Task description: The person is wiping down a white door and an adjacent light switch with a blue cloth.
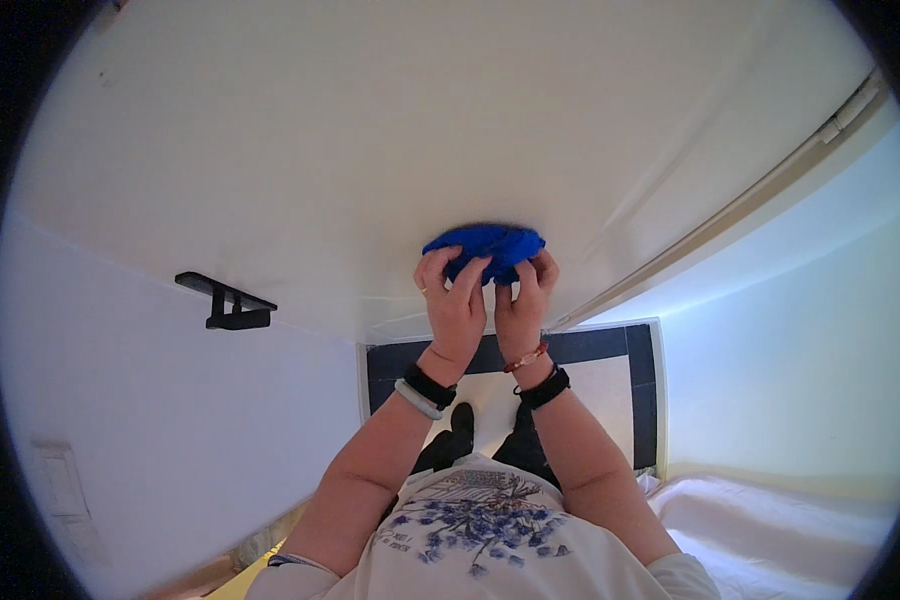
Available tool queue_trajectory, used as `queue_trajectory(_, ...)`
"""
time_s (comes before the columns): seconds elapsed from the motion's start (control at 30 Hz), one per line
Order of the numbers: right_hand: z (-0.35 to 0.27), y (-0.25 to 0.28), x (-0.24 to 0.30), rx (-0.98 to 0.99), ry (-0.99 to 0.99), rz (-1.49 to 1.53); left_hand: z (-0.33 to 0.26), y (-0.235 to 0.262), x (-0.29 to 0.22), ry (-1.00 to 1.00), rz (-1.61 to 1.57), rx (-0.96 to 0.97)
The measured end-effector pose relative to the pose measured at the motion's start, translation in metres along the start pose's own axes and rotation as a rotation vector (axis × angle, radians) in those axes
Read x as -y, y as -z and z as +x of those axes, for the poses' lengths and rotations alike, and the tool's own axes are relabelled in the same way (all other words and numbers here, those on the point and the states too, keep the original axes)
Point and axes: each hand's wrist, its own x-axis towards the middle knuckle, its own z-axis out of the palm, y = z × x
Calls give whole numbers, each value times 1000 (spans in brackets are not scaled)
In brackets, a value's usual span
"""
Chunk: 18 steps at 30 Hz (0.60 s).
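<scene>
White panel (370,150) fills the upper view, meeting a bluish wall (150,400) at left. Left hand (454,300) and right hand (523,300) are both closed on a bunched blue cloth (485,243), pressed against the panel. Risk: the cloth may slip from the fingertips if pressure drops. A black bracket (228,300) sits well left; a rail (760,190) runs right. Nothing obstructs the hands.

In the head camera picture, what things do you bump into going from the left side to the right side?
Black wall bracket → left hand → right hand, both gripping the blue cloth against the white door → long door edge strip slanting up to the right.
</scene>
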Motion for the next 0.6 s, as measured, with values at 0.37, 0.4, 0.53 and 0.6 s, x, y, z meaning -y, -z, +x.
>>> queue_trajectory(0.37,-59,-18,-108,25,-532,-39,-62,-29,38,72,126,530)
queue_trajectory(0.4,-61,-18,-110,19,-534,-43,-62,-29,36,69,120,534)
queue_trajectory(0.53,-56,-13,-103,-9,-444,-114,-55,-26,27,114,63,440)
queue_trajectory(0.6,-42,-7,-81,-28,-430,-80,-45,-23,20,103,36,406)
